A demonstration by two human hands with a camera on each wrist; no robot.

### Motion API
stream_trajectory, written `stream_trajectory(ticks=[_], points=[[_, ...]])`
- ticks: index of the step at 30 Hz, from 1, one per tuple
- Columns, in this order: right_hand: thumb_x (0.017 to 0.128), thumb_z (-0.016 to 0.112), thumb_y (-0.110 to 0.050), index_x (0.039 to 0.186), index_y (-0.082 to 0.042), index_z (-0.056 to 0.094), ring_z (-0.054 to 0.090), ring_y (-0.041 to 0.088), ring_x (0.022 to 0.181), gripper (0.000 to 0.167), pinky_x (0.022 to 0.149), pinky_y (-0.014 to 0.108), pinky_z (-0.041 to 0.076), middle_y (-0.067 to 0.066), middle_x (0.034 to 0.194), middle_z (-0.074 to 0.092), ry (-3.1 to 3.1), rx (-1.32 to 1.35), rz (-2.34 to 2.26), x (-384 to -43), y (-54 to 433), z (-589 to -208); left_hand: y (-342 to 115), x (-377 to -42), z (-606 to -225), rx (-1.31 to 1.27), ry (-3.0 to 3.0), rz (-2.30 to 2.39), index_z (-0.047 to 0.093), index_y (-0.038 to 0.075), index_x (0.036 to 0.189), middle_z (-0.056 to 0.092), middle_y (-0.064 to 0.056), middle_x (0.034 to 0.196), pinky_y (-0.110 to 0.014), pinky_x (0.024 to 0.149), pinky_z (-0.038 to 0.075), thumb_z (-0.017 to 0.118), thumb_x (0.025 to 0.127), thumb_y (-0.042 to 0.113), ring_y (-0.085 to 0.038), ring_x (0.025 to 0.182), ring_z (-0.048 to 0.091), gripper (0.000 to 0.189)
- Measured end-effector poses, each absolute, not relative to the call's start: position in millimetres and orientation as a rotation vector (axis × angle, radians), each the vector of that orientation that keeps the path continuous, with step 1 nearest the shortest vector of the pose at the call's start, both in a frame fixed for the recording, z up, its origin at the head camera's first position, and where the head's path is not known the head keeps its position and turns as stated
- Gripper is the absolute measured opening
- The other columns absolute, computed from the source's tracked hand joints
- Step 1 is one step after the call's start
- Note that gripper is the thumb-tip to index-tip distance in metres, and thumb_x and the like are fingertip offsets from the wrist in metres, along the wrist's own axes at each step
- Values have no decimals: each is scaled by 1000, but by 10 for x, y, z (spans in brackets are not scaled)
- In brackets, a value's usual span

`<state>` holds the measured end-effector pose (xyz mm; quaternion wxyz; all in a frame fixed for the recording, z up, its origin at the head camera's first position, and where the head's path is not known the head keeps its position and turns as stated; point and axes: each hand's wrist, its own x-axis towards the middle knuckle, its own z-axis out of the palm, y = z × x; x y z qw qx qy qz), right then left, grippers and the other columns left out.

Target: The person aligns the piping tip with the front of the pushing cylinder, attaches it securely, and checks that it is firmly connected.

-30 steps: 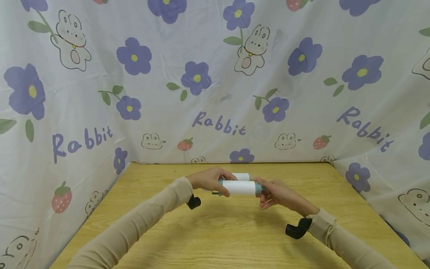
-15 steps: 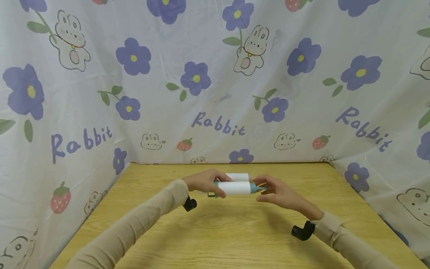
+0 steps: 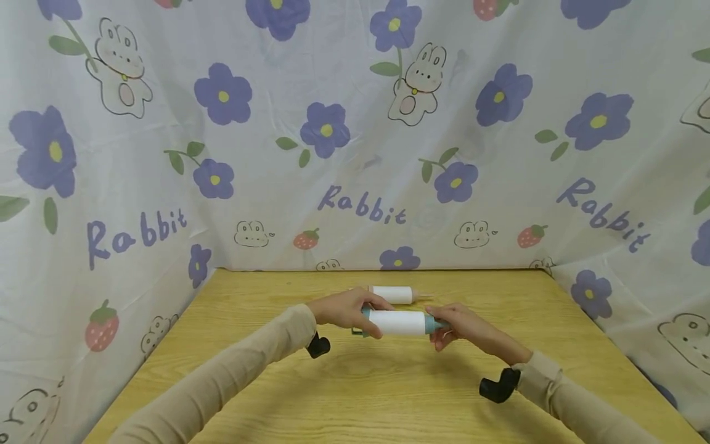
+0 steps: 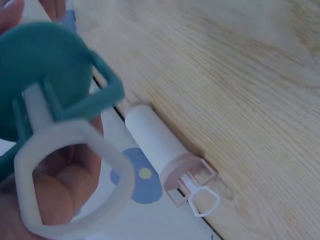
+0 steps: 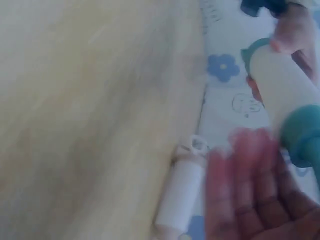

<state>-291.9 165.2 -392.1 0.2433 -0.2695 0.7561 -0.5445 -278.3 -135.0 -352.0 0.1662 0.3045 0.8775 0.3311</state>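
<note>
A large syringe [image 3: 397, 322] with a white barrel, teal ends and a tapered teal nozzle is held level above the table. My left hand [image 3: 344, 309] grips its rear end, thumb in front and fingers over the top. In the left wrist view, its teal flange [image 4: 47, 70] and white ring handle [image 4: 75, 175] fill the near left. At the other end, my right hand [image 3: 463, 327] pinches the teal nozzle [image 3: 440, 324]. The right wrist view shows that hand's fingers [image 5: 250, 185], blurred and extended, close by the teal front cap [image 5: 302, 132].
A second syringe [image 3: 392, 295], white with pale pink ends, lies on the wooden table [image 3: 355, 388] behind the held one, near the back edge. A printed cloth [image 3: 355, 154] hangs along the back and both sides. Each wrist wears a black camera mount [image 3: 499, 386].
The right hand loosened from the nozzle half a second ago, its fingers spread, and has closed round it again. Both hands and the syringe now sit slightly lower and nearer, uncovering the pink-ended syringe.
</note>
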Motion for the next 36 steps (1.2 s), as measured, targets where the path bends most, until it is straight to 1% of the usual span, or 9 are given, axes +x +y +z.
stream_trajectory(ticks=[3, 6, 10, 12, 15, 19, 23, 31, 36], points=[[107, 44, -40, 126, 2, 61, 68, 19, 100, 50, 90, 41, 58, 11, 115, 68, 2235, -816, -1481, -2881, 1663, -3873, -1354, -2791, -3484, 868, 2493, 943, 66, 20, 132, 67, 1, 123, -30, 89, 51, 82, 82, 24, -13, 104, 57, 52], [104, 55, -29, 134, -3, 56, 62, 27, 115, 39, 98, 44, 54, 15, 130, 61, 2421, -1012, -1470, -2829, 1674, -3849, -1391, -2819, -3468, 842, 2483, 970, 67, 18, 131, 65, -1, 125, -31, 89, 51, 82, 82, 21, -15, 107, 56, 51], [93, 72, -18, 136, -11, 53, 60, 30, 120, 47, 98, 45, 53, 10, 132, 59, 2610, -1355, -1373, -2767, 1653, -3903, -1452, -2846, -3459, 791, 2466, 1000, 67, 18, 131, 63, -2, 128, -33, 91, 52, 81, 83, 21, -17, 109, 57, 50], [90, 75, -17, 136, -14, 52, 59, 28, 121, 52, 98, 45, 53, 8, 134, 58, 2644, -1485, -1346, -2747, 1627, -3951, -1471, -2855, -3462, 775, 2464, 1010, 66, 19, 132, 62, -2, 129, -34, 93, 52, 82, 83, 21, -17, 110, 57, 51], [88, 76, -14, 133, -15, 55, 59, 24, 117, 49, 94, 45, 55, 8, 134, 57, 2660, -1581, -1359, -2738, 1586, -4012, -1472, -2866, -3467, 756, 2455, 1036, 67, 20, 130, 62, 0, 129, -36, 94, 52, 83, 82, 22, -17, 111, 58, 50], [88, 76, -13, 121, -13, 61, 64, 17, 104, 36, 86, 38, 59, 7, 121, 62, 2650, -1533, -1415, -2751, 1551, -4042, -1435, -2853, -3490, 768, 2444, 1048, 68, 20, 129, 66, 1, 126, -36, 95, 52, 84, 82, 20, -17, 109, 59, 49], [90, 75, -16, 112, -11, 64, 65, 12, 95, 26, 82, 31, 59, 8, 109, 65, 2556, -1345, -1447, -2779, 1570, -4057, -1389, -2806, -3543, 785, 2486, 1010, 68, 19, 128, 70, 1, 117, -34, 89, 53, 84, 81, 20, -16, 101, 60, 49], [92, 72, -15, 112, -4, 64, 65, 18, 93, 25, 79, 30, 58, 18, 110, 63, 2391, -1198, -1438, -2860, 1630, -4099, -1341, -2752, -3590, 803, 2506, 957, 66, 16, 132, 68, -2, 115, -33, 87, 53, 82, 84, 21, -14, 99, 60, 51], [92, 73, -20, 113, -7, 65, 65, 17, 92, 26, 81, 30, 57, 14, 109, 64, 2406, -1170, -1343, -2854, 1625, -4073, -1366, -2780, -3593, 794, 2470, 914, 66, 15, 130, 69, 0, 114, -32, 87, 52, 80, 85, 22, -13, 98, 60, 48]])
